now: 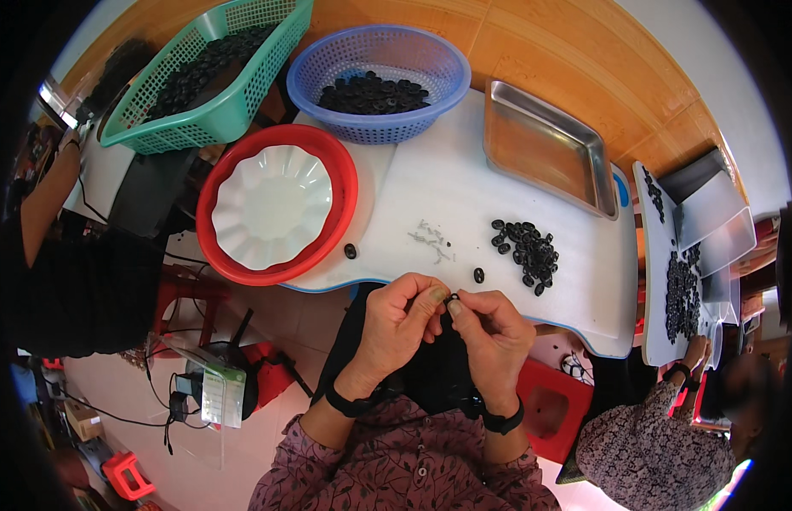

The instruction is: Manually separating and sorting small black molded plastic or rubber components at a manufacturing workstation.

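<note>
Both hands meet just below the white counter [464, 183] edge: left hand [396, 319] and right hand [489, 328] pinch one small black ring [453, 297] between their fingers, apparently trimming it; finishing calls for a steady fingertip grip. More rings [528, 249] wait nearby.

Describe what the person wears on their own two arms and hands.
Both hands are bare, with no gloves. The left hand has a black band around its wrist, and the right hand has a similar black band at its wrist. Both forearms come out of long sleeves of a dark maroon fabric with a fine pale leafy pattern, pushed back from the wrists. No rings show on the fingers.
</note>
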`<state>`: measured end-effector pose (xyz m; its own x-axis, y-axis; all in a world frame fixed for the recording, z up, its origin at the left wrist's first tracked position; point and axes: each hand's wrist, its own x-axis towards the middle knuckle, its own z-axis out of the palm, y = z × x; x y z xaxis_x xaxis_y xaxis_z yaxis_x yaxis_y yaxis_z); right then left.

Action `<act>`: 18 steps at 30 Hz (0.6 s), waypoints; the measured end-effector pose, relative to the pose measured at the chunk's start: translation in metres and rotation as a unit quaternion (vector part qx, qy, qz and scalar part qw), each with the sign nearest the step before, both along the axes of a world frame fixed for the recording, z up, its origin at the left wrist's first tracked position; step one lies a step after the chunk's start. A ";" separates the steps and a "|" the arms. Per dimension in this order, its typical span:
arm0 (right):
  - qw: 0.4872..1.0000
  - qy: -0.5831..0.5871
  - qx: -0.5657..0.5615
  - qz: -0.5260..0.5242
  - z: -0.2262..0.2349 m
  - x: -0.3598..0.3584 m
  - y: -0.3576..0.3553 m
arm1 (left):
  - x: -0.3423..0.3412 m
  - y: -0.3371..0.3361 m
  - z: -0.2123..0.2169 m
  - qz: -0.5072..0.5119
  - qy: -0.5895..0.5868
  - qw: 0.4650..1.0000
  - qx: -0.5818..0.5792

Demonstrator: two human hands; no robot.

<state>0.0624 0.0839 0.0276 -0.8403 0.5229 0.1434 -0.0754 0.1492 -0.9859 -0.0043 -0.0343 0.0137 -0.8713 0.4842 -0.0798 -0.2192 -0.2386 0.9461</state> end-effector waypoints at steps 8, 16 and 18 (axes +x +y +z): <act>0.988 0.028 0.151 0.003 0.009 0.001 -0.001 | 0.004 0.001 0.000 0.006 0.076 0.997 -0.032; 0.999 0.000 -0.019 -0.026 -0.003 0.008 -0.004 | 0.009 0.010 0.001 0.004 0.017 1.000 -0.016; 0.999 -0.014 -0.029 -0.029 -0.003 0.009 -0.004 | 0.009 0.010 0.000 -0.001 0.007 1.000 -0.011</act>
